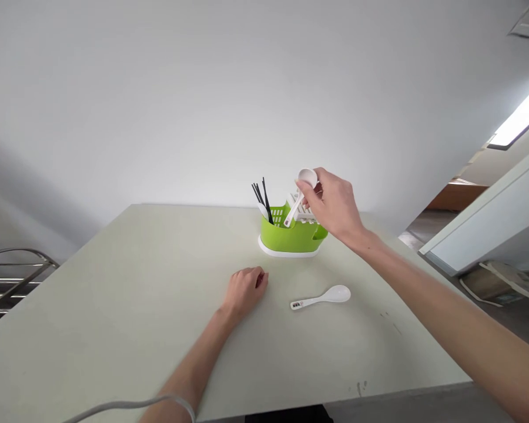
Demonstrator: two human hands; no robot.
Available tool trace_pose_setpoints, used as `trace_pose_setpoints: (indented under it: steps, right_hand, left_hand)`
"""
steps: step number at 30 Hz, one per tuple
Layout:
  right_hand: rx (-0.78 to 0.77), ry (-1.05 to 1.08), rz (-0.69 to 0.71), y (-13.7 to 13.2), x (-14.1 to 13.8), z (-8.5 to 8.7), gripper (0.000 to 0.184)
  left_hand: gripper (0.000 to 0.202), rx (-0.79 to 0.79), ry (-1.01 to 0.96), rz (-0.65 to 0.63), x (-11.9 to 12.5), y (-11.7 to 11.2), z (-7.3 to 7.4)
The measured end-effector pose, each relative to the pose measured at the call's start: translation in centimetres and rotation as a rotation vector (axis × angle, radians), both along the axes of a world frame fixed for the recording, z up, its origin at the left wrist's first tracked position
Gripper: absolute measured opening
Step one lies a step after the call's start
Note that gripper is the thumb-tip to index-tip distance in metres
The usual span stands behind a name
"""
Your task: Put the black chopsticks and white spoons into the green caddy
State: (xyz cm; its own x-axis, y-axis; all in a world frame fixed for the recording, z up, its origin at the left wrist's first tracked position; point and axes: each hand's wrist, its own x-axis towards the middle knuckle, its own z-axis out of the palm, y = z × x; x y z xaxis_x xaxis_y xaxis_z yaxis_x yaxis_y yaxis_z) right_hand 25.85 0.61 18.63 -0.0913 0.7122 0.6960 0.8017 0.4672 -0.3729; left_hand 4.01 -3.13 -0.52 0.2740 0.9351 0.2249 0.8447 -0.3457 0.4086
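Observation:
A green cutlery holder (291, 236) on a white base stands at the far side of the table (136, 294). Black chopsticks (261, 197) and white utensils stick up from it. My right hand (332, 202) pinches a white spoon (300, 194) by its bowl end, handle pointing down into the holder. A second white spoon (321, 298) lies flat on the table in front of the holder. My left hand (245, 288) rests on the table with its fingers curled in, left of that spoon, holding nothing I can see.
A metal rack (13, 276) stands off the table's left edge. A white board (489, 217) leans at the right, with clutter on the floor (498, 282) below it. A grey cable (127, 405) crosses my left forearm near the table's front edge.

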Motion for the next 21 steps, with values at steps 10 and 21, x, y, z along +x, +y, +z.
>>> trace_pose_setpoints:
  steps: [10, 21]
  right_hand:
    - [-0.036, -0.423, -0.065, 4.0, -4.9, -5.9, 0.03]
    - [-0.191, -0.499, -0.02, 3.3, -5.2, -8.6, 0.025]
  left_hand:
    - [0.032, -0.006, -0.002, -0.029, 0.0, -0.1, -0.4]
    - [0.03, -0.046, -0.022, 0.017, -0.1, 0.3, -0.5]
